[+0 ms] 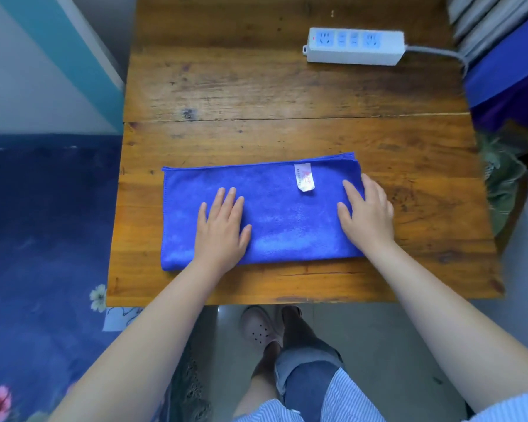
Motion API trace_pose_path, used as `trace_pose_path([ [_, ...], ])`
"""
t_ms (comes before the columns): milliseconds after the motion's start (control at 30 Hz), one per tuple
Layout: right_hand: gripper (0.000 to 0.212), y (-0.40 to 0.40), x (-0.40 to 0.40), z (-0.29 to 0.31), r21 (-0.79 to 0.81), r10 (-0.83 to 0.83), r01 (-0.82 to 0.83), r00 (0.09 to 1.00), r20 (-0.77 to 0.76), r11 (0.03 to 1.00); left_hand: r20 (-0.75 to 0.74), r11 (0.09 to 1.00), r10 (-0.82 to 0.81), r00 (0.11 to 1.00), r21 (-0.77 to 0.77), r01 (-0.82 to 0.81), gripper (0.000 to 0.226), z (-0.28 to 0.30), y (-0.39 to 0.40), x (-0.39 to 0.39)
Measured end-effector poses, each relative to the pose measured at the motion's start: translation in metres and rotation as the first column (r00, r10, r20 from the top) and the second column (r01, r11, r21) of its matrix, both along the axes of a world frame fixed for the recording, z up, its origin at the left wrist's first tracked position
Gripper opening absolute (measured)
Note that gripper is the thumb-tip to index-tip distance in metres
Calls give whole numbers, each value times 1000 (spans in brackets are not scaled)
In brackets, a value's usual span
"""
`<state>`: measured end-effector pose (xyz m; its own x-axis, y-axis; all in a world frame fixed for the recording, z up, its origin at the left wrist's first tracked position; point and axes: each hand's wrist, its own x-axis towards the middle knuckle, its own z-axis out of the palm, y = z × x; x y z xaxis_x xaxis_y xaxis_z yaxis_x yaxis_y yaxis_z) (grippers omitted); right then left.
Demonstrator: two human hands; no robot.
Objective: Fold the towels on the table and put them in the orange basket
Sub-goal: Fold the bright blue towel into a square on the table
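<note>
While both hands lie flat and open, gripping nothing, the left hand (221, 222) and right hand (367, 213) press the folded blue towel (287, 214) smooth on the wooden table (287, 86), probably before another fold. No orange basket shows.

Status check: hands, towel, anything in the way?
Left hand and right hand flat, open, pressing the blue towel. Towel folded into a strip on table. Power strip far off. Basket not in view.
</note>
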<state>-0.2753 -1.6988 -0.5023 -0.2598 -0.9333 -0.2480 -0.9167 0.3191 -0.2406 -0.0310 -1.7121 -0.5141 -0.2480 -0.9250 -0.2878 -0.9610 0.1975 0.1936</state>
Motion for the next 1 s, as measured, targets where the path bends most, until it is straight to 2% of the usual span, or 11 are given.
trace_pose_path([
  [67, 49, -18, -4, -3, 31, 84, -83, 996, -32, 996, -16, 999, -32, 999, 11, 32, 57, -2, -6, -13],
  [233, 49, -51, -23, -13, 194, -1, 1, 1000, -3, 981, -2, 998, 33, 999, 50, -32, 62, -14, -20, -30],
  [333, 49, -53, -26, -10, 178, -4, -4, 999, 45, 984, 17, 998, 18, 1000, 55, -19, 65, -17, -26, -34],
  [400, 52, -46, -24, -5, 130, -56, 46, 995, 80, 990, 18, 998, 9, 1000, 62, -10, 67, -19, -29, -37],
  [467, 60, -32, -19, 2, 73, -110, 107, 993, 39, 992, 36, 998, 12, 999, 68, -14, 69, -21, -31, -40],
  [567, 66, -6, -8, 8, 129, -184, 181, 983, 10, 975, 73, 997, 23, 997, 75, -29, 71, -24, -32, -45],
  [733, 65, 7, 4, 7, 191, -336, 306, 929, 154, 933, 93, 997, 43, 995, 61, -49, 72, -25, -31, -49],
  [800, 60, 5, 5, 5, 206, -407, 368, 893, 194, 907, 82, 996, 55, 995, 64, -60, 72, -24, -30, -50],
  [867, 45, 0, 2, 4, 204, -471, 430, 846, 249, 880, 83, 995, 63, 994, 74, -70, 72, -24, -31, -51],
  [933, 24, -7, -2, 5, 156, -473, 447, 824, 313, 881, 88, 993, 80, 993, 84, -87, 72, -23, -32, -51],
  [1000, 17, -16, -8, 7, 110, -435, 423, 836, 335, 899, 86, 989, 110, 990, 87, -117, 72, -23, -35, -55],
])
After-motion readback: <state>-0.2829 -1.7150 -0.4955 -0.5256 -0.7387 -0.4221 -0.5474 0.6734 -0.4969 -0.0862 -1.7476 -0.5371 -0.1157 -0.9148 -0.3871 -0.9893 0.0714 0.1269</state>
